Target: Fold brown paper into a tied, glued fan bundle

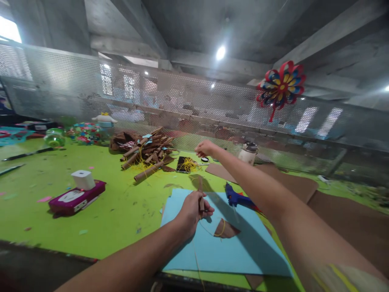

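Note:
My left hand (194, 209) is closed around a thin brown paper roll (201, 202), held over a light blue sheet (185, 251). A yellow string (206, 231) trails from near this hand towards a brown paper piece (229, 229) lying on the sheet. My right hand (204, 149) is raised ahead, past the far edge of the sheet, with its fingers pinched together. Whatever they hold, if anything, is too small to make out. Below it a tangle of yellow string (189, 164) lies on a dark phone-like object (181, 167). A blue glue gun (238, 198) rests at the sheet's right.
Rolled brown paper tubes (148, 156) are heaped at the back. At left sits a purple box (77, 198) with a white charger (83, 179) on top. Brown cardboard (343, 223) covers the right side. A bottle (248, 153) stands before the perforated metal screen (182, 105).

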`<state>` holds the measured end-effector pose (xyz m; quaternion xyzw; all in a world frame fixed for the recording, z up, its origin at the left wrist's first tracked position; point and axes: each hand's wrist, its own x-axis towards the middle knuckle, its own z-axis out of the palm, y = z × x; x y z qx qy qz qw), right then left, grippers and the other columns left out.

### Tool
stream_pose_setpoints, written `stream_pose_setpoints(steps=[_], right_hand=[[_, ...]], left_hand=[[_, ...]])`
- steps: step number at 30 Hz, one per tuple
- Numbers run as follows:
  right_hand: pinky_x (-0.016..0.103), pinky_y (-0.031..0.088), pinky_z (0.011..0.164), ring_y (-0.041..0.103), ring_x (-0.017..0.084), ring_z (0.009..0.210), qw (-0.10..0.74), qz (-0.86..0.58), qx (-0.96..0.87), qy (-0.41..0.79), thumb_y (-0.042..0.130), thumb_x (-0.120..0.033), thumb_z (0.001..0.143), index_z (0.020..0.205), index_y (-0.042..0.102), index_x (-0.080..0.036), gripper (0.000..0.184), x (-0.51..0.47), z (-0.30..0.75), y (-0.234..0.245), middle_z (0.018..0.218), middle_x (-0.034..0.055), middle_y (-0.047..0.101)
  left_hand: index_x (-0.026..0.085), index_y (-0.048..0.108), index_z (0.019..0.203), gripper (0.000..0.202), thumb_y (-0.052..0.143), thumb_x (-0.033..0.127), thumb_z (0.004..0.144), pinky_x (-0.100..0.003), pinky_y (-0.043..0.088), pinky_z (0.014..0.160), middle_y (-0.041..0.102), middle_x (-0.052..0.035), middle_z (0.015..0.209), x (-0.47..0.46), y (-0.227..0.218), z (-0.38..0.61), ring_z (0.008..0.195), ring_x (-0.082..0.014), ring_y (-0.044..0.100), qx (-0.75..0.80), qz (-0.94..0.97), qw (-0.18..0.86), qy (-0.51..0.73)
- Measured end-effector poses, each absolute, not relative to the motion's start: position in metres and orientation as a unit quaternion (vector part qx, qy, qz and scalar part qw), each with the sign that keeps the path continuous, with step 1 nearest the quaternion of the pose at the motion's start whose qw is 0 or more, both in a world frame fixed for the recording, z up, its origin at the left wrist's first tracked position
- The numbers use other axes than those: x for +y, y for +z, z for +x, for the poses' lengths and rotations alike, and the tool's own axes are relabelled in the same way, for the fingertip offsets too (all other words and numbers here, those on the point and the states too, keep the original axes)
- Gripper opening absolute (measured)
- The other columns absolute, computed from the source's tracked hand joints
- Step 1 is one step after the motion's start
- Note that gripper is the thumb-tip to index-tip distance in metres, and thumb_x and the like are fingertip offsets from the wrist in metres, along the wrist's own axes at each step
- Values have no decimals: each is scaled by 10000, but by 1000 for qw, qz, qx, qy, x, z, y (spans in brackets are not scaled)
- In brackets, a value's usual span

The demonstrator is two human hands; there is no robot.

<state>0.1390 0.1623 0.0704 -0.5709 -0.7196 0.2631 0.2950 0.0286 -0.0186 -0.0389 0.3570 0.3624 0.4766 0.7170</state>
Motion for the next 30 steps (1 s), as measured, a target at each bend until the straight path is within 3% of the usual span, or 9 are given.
stream_pose_setpoints(steps=[4, 8, 11, 15, 20, 26, 30], right_hand=[[186, 495, 527, 621, 104, 524, 143, -543, -793, 236, 618, -123, 749, 848, 678, -122, 116, 166, 120, 30, 643, 47, 683], [226, 492, 644, 659, 179, 725, 22, -512, -847, 142, 623, -20, 633, 767, 707, -135, 195, 171, 105, 7, 750, 66, 704], [293, 471, 751, 633, 256, 905, -24, -496, -866, 64, 604, -6, 609, 754, 706, -129, 215, 172, 102, -4, 863, 114, 701], [338, 444, 800, 596, 288, 991, -35, -487, -873, 9, 566, -32, 661, 803, 696, -117, 210, 170, 102, -15, 967, 166, 675], [295, 444, 763, 615, 248, 913, 44, -492, -869, 31, 569, -26, 675, 665, 656, -102, 116, 169, 104, -18, 847, 147, 684], [197, 450, 578, 600, 103, 626, 266, -521, -800, 134, 522, -162, 828, 756, 571, -120, 97, 180, 121, 18, 756, 63, 671], [165, 424, 487, 527, 55, 468, 402, -525, -726, 188, 471, -140, 866, 727, 468, -151, 139, 185, 126, 67, 606, 1, 613]], left_hand=[[162, 466, 822, 95, 387, 203, 786, -272, 459, 534, 535, 16, 500, -19, -41, 29, 490, -148, 563, 377, 337, 691, 517], [171, 456, 816, 95, 377, 212, 784, -274, 453, 521, 524, 24, 483, -18, -43, 31, 484, -152, 561, 382, 332, 682, 528], [170, 455, 820, 96, 380, 220, 787, -280, 454, 519, 522, 25, 479, -18, -44, 32, 485, -158, 564, 380, 340, 686, 518], [167, 456, 824, 91, 400, 229, 787, -286, 464, 538, 524, 25, 487, -18, -43, 32, 495, -156, 569, 383, 335, 689, 517], [166, 458, 821, 87, 416, 234, 785, -283, 464, 542, 523, 24, 494, -19, -41, 32, 502, -154, 572, 380, 333, 692, 515], [165, 460, 829, 91, 414, 227, 781, -284, 466, 543, 529, 16, 503, -18, -41, 31, 516, -162, 583, 381, 334, 694, 511], [165, 463, 833, 96, 401, 217, 781, -282, 468, 549, 533, 15, 507, -18, -41, 30, 515, -160, 587, 383, 330, 696, 511]])
